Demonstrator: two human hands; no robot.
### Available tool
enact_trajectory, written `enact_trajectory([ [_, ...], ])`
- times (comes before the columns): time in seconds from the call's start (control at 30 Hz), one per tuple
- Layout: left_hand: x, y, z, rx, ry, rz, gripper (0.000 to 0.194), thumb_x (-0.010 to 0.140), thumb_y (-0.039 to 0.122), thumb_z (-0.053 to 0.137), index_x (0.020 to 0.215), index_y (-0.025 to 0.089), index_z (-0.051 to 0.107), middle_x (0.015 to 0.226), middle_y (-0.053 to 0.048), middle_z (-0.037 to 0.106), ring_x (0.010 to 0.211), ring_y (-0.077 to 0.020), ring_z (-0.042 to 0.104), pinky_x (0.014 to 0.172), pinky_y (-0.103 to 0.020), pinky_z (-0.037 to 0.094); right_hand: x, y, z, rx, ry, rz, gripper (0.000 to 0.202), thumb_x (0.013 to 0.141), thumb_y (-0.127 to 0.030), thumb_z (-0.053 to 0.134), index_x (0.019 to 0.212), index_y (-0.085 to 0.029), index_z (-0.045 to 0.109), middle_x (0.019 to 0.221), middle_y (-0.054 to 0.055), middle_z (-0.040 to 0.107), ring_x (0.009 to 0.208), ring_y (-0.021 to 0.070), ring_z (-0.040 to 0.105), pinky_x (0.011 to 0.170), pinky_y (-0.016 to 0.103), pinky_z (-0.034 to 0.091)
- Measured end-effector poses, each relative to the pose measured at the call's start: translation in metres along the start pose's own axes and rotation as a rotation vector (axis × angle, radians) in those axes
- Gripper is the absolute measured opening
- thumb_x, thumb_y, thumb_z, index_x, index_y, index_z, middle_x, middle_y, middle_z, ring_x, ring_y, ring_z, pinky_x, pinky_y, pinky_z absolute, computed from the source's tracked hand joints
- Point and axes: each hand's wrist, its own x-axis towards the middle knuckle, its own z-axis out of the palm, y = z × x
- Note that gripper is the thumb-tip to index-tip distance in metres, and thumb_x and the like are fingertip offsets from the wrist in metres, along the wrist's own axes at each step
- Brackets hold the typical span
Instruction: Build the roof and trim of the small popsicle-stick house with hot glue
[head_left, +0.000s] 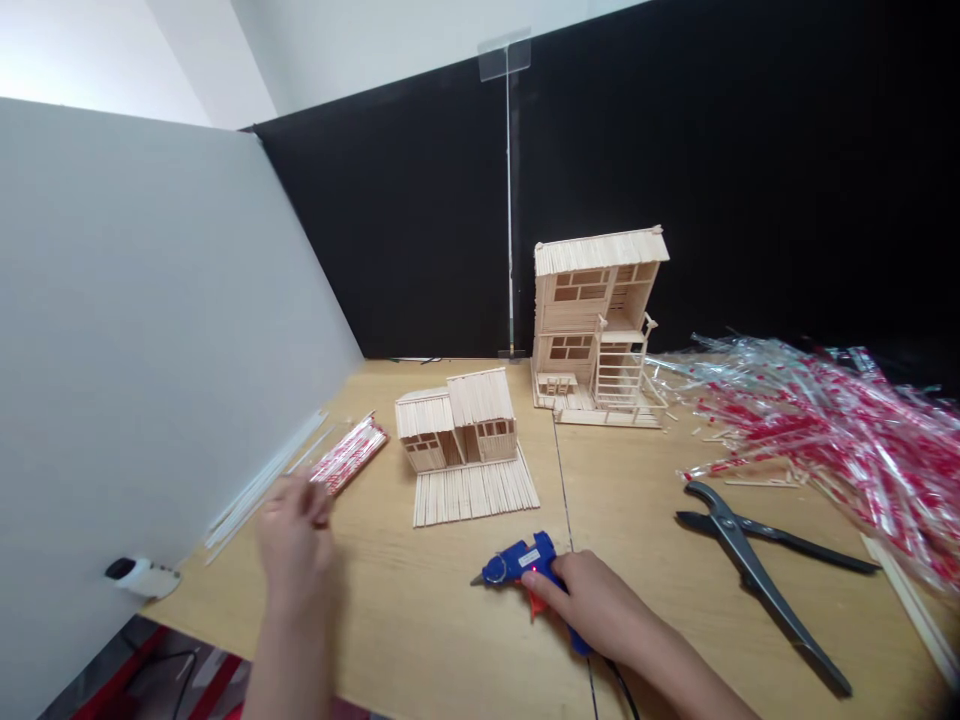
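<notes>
My right hand [596, 605] is wrapped around the handle of a blue hot glue gun [525, 562], whose nozzle points left over the table. A small red light glows on its side, and the trigger is orange. My left hand [296, 520], slightly blurred, has its fingers curled together at the near end of a bundle of red-and-white wrapped sticks [351, 455]. Whatever those fingers may hold is hidden. Between and beyond both hands stands a small stick-built house [480, 400] with a slatted platform [476, 497] in front.
Behind, a taller two-storey stick house [600, 255] has a ladder-like stair. Grey-black pliers [750, 565] lie at right, below a heap of clear-and-red wrappers [817, 420]. Pale thin sticks [262, 480] lie along the grey panel [150, 330]. A white bottle-like object [146, 578] is at left.
</notes>
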Motion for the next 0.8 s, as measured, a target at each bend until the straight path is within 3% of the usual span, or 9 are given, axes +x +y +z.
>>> enact_trajectory([
  [0.1, -0.027, -0.025, 0.051, 0.157, -0.303, -0.104, 0.025, 0.076, 0.041, 0.072, 0.075, 0.021, 0.059, 0.048, 0.006, 0.04, 0.042, -0.0101, 0.035, 0.043, -0.024, 0.027, 0.001, 0.001, 0.001, -0.004, 0.004, -0.003, 0.059, 0.091, -0.063, 0.041, 0.07, -0.015, 0.067, 0.071, 0.011, 0.07, 0.06, 0.0195, 0.06, 0.054, 0.028, 0.03],
  [0.17, -0.039, -0.035, 0.083, 0.501, -0.598, 0.022, 0.033, 0.088, 0.039, 0.059, 0.115, 0.022, 0.061, 0.058, 0.003, 0.053, 0.053, -0.0141, 0.051, 0.054, -0.026, 0.039, 0.002, 0.002, 0.002, 0.013, 0.005, -0.005, 0.058, 0.091, -0.062, 0.041, 0.069, -0.015, 0.067, 0.07, 0.011, 0.07, 0.06, 0.0192, 0.06, 0.054, 0.028, 0.03],
  [0.27, -0.044, -0.044, 0.114, 1.034, -0.71, 0.197, 0.048, 0.096, 0.035, 0.044, 0.143, 0.023, 0.043, 0.08, -0.006, 0.07, 0.072, -0.0208, 0.066, 0.067, -0.031, 0.046, 0.002, 0.003, 0.003, 0.039, 0.0, -0.01, 0.057, 0.091, -0.062, 0.041, 0.069, -0.016, 0.066, 0.072, 0.011, 0.07, 0.062, 0.0193, 0.061, 0.054, 0.027, 0.03],
  [0.37, -0.037, -0.05, 0.13, 1.304, -0.723, 0.236, 0.051, 0.1, 0.035, 0.036, 0.148, 0.019, 0.034, 0.092, -0.014, 0.073, 0.082, -0.0273, 0.07, 0.07, -0.035, 0.048, 0.001, 0.004, 0.003, 0.043, -0.009, -0.022, 0.058, 0.092, -0.063, 0.041, 0.068, -0.016, 0.065, 0.072, 0.011, 0.071, 0.063, 0.0196, 0.062, 0.055, 0.027, 0.03],
  [0.5, -0.027, -0.059, 0.136, 1.305, -0.753, 0.231, 0.046, 0.098, 0.033, 0.04, 0.14, 0.015, 0.042, 0.094, -0.016, 0.073, 0.087, -0.0285, 0.07, 0.071, -0.035, 0.048, 0.0, 0.003, 0.002, 0.039, -0.014, -0.019, 0.057, 0.091, -0.062, 0.042, 0.07, -0.015, 0.066, 0.075, 0.013, 0.072, 0.064, 0.0198, 0.063, 0.055, 0.027, 0.03],
  [0.6, -0.027, -0.062, 0.133, 1.199, -0.792, 0.238, 0.027, 0.097, 0.035, 0.043, 0.111, 0.021, 0.062, 0.091, -0.01, 0.073, 0.083, -0.0241, 0.069, 0.067, -0.029, 0.044, 0.001, 0.002, 0.002, 0.036, -0.007, -0.015, 0.055, 0.092, -0.06, 0.042, 0.072, -0.015, 0.067, 0.075, 0.012, 0.071, 0.064, 0.0196, 0.063, 0.055, 0.027, 0.031],
  [0.7, -0.03, -0.06, 0.118, 1.162, -0.753, 0.241, 0.034, 0.099, 0.039, 0.035, 0.086, 0.021, 0.061, 0.081, -0.006, 0.07, 0.074, -0.0195, 0.066, 0.063, -0.026, 0.039, 0.002, 0.003, 0.002, 0.019, 0.002, -0.015, 0.056, 0.092, -0.061, 0.042, 0.07, -0.015, 0.066, 0.071, 0.011, 0.07, 0.061, 0.0186, 0.061, 0.055, 0.027, 0.03],
  [0.8, -0.028, -0.055, 0.089, 0.988, -0.567, 0.256, 0.039, 0.1, 0.038, 0.03, 0.077, 0.02, 0.055, 0.071, -0.003, 0.062, 0.067, -0.0157, 0.058, 0.062, -0.025, 0.037, 0.002, 0.003, 0.003, 0.001, 0.001, -0.026, 0.06, 0.092, -0.063, 0.04, 0.066, -0.016, 0.065, 0.068, 0.01, 0.068, 0.059, 0.0183, 0.058, 0.053, 0.027, 0.029],
])
